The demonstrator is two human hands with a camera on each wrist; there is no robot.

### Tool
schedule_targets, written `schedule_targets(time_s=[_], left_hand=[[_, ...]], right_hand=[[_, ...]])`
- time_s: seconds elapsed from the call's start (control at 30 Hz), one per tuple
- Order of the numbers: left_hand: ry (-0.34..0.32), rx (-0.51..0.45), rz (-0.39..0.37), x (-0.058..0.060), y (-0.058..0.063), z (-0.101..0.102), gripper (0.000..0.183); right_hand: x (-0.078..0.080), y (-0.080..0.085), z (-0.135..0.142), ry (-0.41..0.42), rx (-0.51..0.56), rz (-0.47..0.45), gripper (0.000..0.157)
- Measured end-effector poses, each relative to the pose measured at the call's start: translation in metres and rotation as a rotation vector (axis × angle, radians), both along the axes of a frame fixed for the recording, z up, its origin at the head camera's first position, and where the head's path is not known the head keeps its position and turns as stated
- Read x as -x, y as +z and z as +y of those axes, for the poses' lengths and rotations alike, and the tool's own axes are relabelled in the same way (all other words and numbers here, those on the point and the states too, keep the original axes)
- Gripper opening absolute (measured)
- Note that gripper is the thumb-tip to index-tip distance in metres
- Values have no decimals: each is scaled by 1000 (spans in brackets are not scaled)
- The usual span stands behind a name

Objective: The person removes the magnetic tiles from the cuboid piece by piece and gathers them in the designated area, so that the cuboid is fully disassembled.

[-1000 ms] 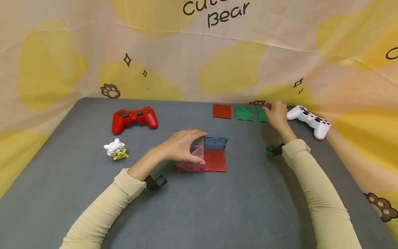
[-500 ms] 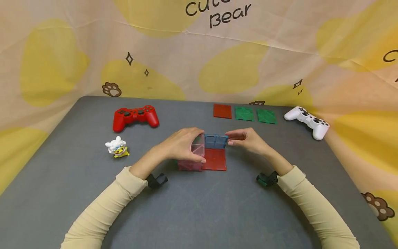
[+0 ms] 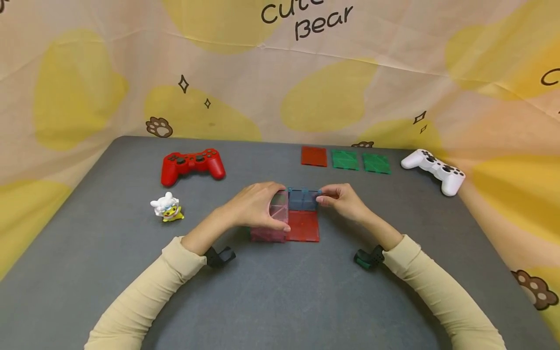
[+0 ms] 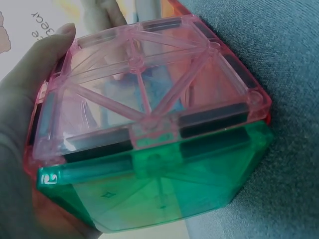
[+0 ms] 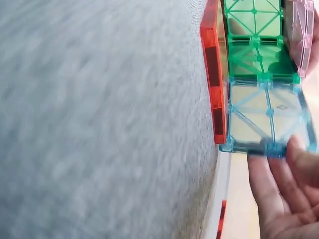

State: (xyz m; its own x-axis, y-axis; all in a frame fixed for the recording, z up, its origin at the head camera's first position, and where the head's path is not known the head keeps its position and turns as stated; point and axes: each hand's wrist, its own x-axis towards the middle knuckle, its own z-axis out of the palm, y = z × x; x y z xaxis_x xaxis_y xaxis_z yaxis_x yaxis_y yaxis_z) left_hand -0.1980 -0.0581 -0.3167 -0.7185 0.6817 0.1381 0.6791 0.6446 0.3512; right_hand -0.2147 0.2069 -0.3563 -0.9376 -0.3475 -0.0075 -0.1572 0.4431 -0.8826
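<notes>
My left hand (image 3: pixel 249 206) grips a small box of clear magnetic tiles, thumb at its front and fingers over the back. Its top and front are pink tiles (image 3: pixel 268 235); in the left wrist view a green tile (image 4: pixel 159 184) forms a side. Against the box a red tile (image 3: pixel 303 226) lies flat. A blue tile (image 3: pixel 302 200) stands upright along the red tile's back edge. My right hand (image 3: pixel 344 200) pinches the blue tile's right edge, thumb in front, fingers behind. In the right wrist view the blue tile (image 5: pixel 269 112) meets the green box wall (image 5: pixel 256 57).
Behind lie another red tile (image 3: pixel 313 156) and two flat green tiles, one left (image 3: pixel 345 159) and one right (image 3: pixel 376 164). A white game controller (image 3: pixel 433 171) sits far right, a red controller (image 3: pixel 192 166) back left. A small white-and-yellow figurine (image 3: pixel 168 207) stands left of my left hand.
My right hand has come from the far right green tile, toward me and left, to the blue tile, and now pinches its edge. The left hand keeps its grip on the box.
</notes>
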Motion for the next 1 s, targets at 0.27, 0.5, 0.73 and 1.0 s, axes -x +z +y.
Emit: schedule_targets(time_s=[0.27,0.5,0.73,1.0], left_hand=[[-13,-15,-1,-2,-1,0,85],[-12,-15,9,-2,-1,0,84],[-15,-24,24,-2,-1,1,84],[-21,-17,26,-1,-2,0,85]], right_hand=[[14,-6,-6,-141,184,-320,36],[20,-9,-10,-173,205,-392,33],[30,-8,-8,-246,204,-377,33],[54,1,10,-229,133,-425,40]])
